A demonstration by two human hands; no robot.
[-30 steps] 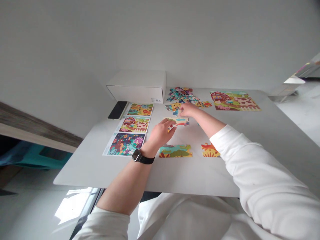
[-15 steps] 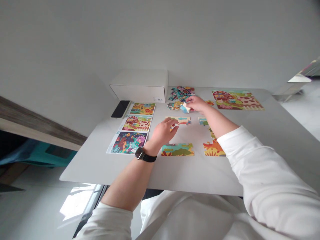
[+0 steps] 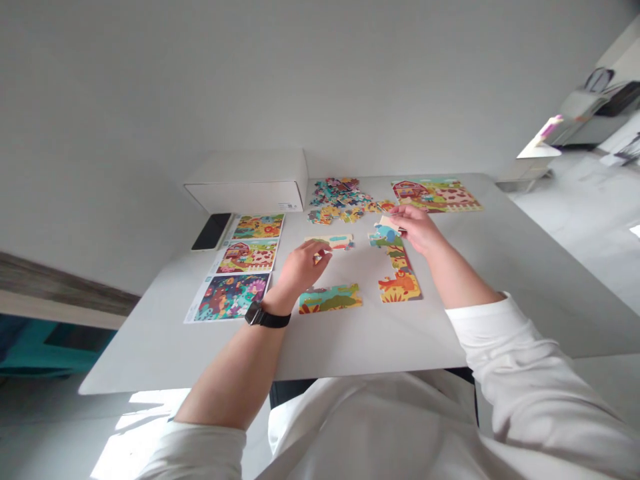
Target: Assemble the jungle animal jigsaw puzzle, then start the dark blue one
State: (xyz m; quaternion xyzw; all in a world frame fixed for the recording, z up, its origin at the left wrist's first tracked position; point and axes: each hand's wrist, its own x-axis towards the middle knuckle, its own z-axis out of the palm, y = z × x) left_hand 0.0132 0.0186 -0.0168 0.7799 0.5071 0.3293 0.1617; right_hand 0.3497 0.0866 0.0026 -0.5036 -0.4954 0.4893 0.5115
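My right hand (image 3: 416, 228) pinches a puzzle piece (image 3: 387, 227) just above the top of a joined strip of pieces (image 3: 399, 272) on the white table (image 3: 490, 267). My left hand (image 3: 300, 267), with a black watch on the wrist, rests curled on the table, its fingertips touching a small joined section (image 3: 337, 241). Another joined section (image 3: 330, 298) lies just in front of that hand. A heap of loose pieces (image 3: 337, 199) lies further back.
A white box (image 3: 250, 181) stands at the back left, a black phone (image 3: 212, 231) beside it. Three picture cards (image 3: 245, 255) lie in a column on the left. A finished farm puzzle (image 3: 436, 195) lies at the back right.
My right hand has drawn back from the heap of loose pieces with a piece and brought it to the top of the right-hand strip. The left hand has stayed put.
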